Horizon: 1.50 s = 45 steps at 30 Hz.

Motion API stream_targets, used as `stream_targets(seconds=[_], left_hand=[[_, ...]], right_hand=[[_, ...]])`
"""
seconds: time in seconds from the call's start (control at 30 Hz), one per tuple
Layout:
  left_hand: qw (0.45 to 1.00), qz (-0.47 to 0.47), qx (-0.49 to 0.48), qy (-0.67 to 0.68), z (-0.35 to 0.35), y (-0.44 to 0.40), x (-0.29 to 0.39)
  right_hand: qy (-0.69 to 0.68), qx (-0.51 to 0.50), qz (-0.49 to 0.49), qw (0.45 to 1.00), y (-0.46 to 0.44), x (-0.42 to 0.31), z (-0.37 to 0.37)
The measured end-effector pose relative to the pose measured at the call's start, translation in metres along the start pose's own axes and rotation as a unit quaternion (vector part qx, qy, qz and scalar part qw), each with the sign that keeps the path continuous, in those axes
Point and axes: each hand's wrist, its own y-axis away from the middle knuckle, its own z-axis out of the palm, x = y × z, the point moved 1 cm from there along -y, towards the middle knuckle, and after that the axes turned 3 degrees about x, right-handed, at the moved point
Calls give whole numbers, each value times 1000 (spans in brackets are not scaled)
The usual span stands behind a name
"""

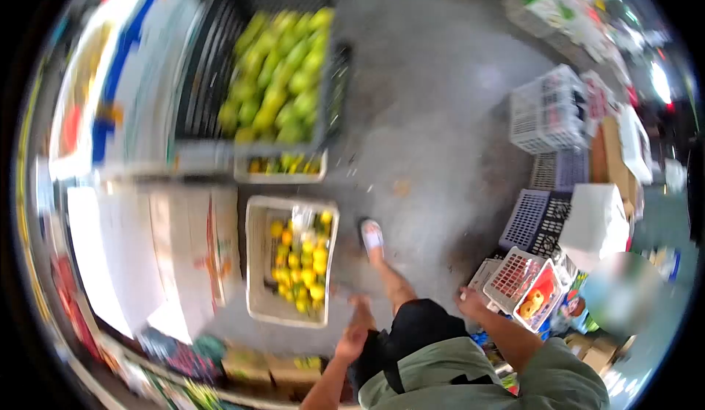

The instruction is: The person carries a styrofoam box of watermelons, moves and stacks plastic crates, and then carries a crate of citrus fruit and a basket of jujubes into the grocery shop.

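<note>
My left hand [354, 338] hangs beside my left thigh, close to the black shorts. Blur smears its fingers, and I see no object in it. On the other side my right hand [471, 303] is held away from my body, fingers loosely apart, with nothing visible in it. It is near a pinkish-white basket [510, 277], though I cannot tell whether they touch. Left of my legs, a pale crate [255, 263] on the floor holds yellow and orange fruit [302, 270]. A foot in a light shoe [372, 235] is stretched forward on the grey floor.
A large dark crate [202, 79] of green fruit [283, 76] stands ahead on the left, above another pale crate [275, 178]. Cardboard boxes [183, 245] line the left side. Along the right are a white crate [542, 112], a purple basket [524, 217] and a white box [593, 223].
</note>
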Motion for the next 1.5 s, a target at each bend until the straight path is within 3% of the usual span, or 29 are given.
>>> stream_targets(seconds=[0.03,0.07,0.1,0.13,0.17,0.2,0.27,0.37,0.47,0.53,0.6,0.63,0.67,0.7,0.73,0.77,0.83,0.87,0.9,0.97,1.0,1.07,1.13,1.17,1.27,1.33,1.37,1.5], left_hand=[[996,-74,-54,-8,-23,8,39],[995,-33,-29,94,-20,3,17],[992,-92,-71,41,-39,-3,31],[991,119,-9,53,-34,-40,-59],[975,-33,-50,-214,-66,-39,-9],[956,127,-18,-262,-85,-67,-31],[945,9,-6,-327,-117,-82,28],[926,-23,13,-376,-139,-109,97],[893,-1,-4,-451,-141,-139,162],[823,46,-43,-564,-133,-165,205],[790,102,-10,-604,-112,-208,230],[966,-22,74,-247,-106,-204,271],[941,97,42,-321,-97,-217,302],[992,23,18,-126,-91,-248,322],[989,-91,23,116,-78,-276,340],[990,-77,18,113,-71,-312,354],[987,-56,-15,150,-62,-386,379],[998,0,-59,-25,-69,-407,422],[975,67,-86,-194,-76,-436,453],[992,52,-23,-109,-75,-492,507],[990,63,-29,-124,-80,-517,544],[965,100,-41,-238,-95,-561,630],[952,127,-48,-275,-106,-597,726],[947,151,-47,-280,-102,-615,779],[955,166,-67,-237,-88,-651,909],[987,133,-24,-90,-69,-679,979],[985,139,-31,-98,-49,-690,1012],[994,97,15,-39,-12,-680,1071]], right_hand=[[-34,-19,29,999,10,17,-5],[-41,-25,19,999,8,37,3],[-100,-34,42,994,17,40,-11],[-82,-1,17,997,6,55,4],[-145,-16,47,988,5,56,-5],[-187,-11,50,981,5,52,-14],[-213,31,36,976,-18,47,-7],[-223,76,-16,972,-55,34,-37],[-257,85,-148,951,-112,32,-78],[-330,92,-39,939,-144,35,-104],[-415,109,-55,902,-168,41,-139],[-419,116,-42,900,-170,42,-171],[-424,119,-26,897,-161,40,-200],[-512,96,5,854,-167,40,-216],[-554,72,35,829,-174,40,-232],[-594,51,66,800,-186,43,-243],[-516,91,47,850,-240,80,-204],[-475,113,41,872,-268,100,-186],[-381,127,47,914,-252,93,-219],[-392,111,53,912,-234,78,-293],[-407,117,59,904,-234,70,-326],[-653,149,164,724,-230,50,-370],[-585,209,174,764,-220,27,-446],[-500,234,187,813,-249,29,-440],[-556,223,221,769,-325,20,-433],[-726,87,221,645,-403,25,-403],[-733,91,224,635,-441,34,-408],[-666,-3,214,715,-528,32,-414]])
